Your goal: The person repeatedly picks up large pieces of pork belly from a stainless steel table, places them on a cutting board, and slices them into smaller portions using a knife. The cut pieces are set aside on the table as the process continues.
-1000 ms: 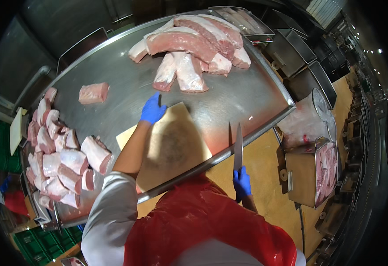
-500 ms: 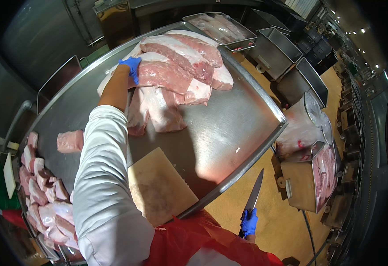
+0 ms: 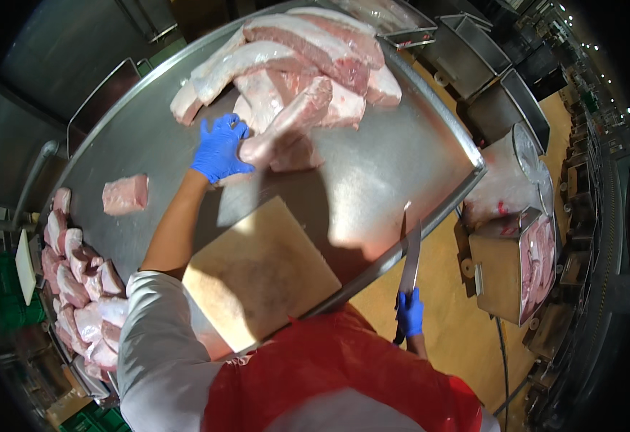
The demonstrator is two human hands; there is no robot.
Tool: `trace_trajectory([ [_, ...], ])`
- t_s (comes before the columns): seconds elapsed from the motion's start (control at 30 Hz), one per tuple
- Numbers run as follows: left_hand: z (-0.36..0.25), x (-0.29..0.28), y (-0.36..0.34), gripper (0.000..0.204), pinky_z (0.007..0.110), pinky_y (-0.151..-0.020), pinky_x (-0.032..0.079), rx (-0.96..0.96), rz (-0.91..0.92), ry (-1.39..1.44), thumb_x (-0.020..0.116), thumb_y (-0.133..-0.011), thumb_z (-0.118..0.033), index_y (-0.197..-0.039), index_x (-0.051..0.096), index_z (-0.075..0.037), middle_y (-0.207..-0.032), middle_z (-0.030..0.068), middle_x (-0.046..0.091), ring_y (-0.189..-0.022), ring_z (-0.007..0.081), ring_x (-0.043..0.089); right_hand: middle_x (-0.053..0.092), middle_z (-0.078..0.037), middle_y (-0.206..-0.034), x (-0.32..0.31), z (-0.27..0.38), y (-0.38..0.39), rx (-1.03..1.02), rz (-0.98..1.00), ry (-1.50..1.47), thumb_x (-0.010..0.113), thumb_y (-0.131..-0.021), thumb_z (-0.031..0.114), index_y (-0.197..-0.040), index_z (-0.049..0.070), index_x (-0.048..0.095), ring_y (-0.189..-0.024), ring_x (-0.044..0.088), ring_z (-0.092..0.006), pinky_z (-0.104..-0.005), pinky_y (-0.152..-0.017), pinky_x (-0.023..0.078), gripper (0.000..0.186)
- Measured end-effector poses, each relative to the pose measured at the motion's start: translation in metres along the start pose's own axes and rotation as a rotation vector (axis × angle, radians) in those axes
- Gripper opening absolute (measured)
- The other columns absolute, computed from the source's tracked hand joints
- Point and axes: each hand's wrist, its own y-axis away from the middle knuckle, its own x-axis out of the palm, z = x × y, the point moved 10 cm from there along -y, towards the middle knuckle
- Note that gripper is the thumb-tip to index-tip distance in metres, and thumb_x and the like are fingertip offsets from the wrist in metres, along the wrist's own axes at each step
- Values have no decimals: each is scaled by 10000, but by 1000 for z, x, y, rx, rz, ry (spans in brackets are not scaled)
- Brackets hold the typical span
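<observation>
Here the slab (image 3: 297, 119) is lying just beyond the board (image 3: 264, 270), its long axis slanting: the near end is pointing back and left toward the person, the far end is pointing away and to the right, into the pile (image 3: 322, 36). The left hand (image 3: 219, 149) is gripping that near end, fingers curling around it. Over to the right of the board, the right hand (image 3: 409, 312) is clamping the handle of the knife (image 3: 411, 259), whose blade is pointing away from the person, its tip showing against the table's edge. So the 2 hands are staying well apart.

Underneath, the steel table (image 3: 372, 187) is gleaming in patches and showing reddish smears beyond the board's right corner; a shadow is falling across the board itself. Yellow floor (image 3: 372, 317) is spreading to the board's right.

And around it all: the pile is crowding the space beyond the board, with more meat lying under the slab and blocking a clear view of its underside. 1 block (image 3: 126, 194) is sitting alone, left of and beyond the board, while a heap of cut pieces (image 3: 88, 288) is filling the table to its left. Far right of the board, a bin (image 3: 498, 277) is holding more meat, with a clear bag (image 3: 498, 180) bulging just beyond it.
</observation>
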Motion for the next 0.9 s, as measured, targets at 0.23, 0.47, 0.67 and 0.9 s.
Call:
trace_trajectory([
  [0.23, -45, 111, 48, 1072, 564, -1019, 427, -56, 131, 307, 890, -561, -404, -1465, 385, -128, -1335, 250, 559, -1235, 423, 536, 638, -154, -681, -19, 52, -1, -60, -7, -42, 561, -1005, 206, -1001, 41, 449, -577, 651, -307, -422, -520, 488, 199],
  [0.47, -18, 152, 26, 922, 483, -1004, 466, 292, 387, 547, 829, -644, -523, -1393, 517, -86, -1237, 191, 648, -1163, 391, 608, 644, -237, -766, -29, 24, 52, -23, -140, 77, 580, -992, 267, -1129, 62, 495, -673, 641, -422, -487, -607, 515, 261],
  [0.67, -43, 138, 110, 818, 449, -964, 495, 8, 245, 664, 831, -622, -284, -1348, 545, -37, -1188, 227, 643, -1126, 371, 614, 664, -290, -865, -14, -6, 108, 134, -81, -50, 550, -992, 293, -1115, 62, 450, -802, 629, -515, -563, -681, 501, 280],
  [0.9, -136, 97, 226, 757, 454, -828, 536, -248, 113, 313, 820, -692, -394, -1288, 559, -7, -1104, 282, 650, -1017, 365, 662, 653, -218, -752, 27, 11, 87, 4, 110, 10, 576, -985, 254, -1055, 49, 451, -666, 653, -404, -473, -610, 508, 250],
])
